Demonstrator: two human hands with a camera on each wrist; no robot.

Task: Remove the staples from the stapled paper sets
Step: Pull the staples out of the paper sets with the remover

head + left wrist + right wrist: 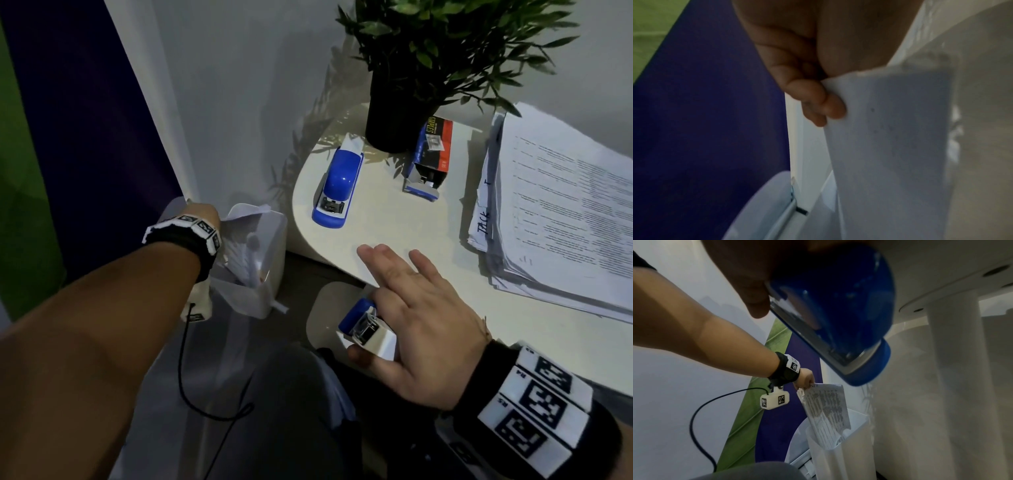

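Note:
My left hand (202,216) reaches out to the left and pinches a printed paper set (245,219) by its top edge. The sheets hang down into a white bin (270,274). In the left wrist view my fingertips (818,97) curl around the paper (890,138). My right hand (404,308) is at the table's front edge and holds a small blue and white stapler (368,325) between thumb and fingers, with two fingers stretched forward. The right wrist view shows that stapler (838,313) close up, and beyond it the paper (826,410) over the bin (838,459).
On the white table (376,226) lie a larger blue stapler (339,185), a staples box (431,150), a black plant pot (397,116) and a thick stack of printed papers (555,212) at the right. The table leg (953,386) stands right of the bin.

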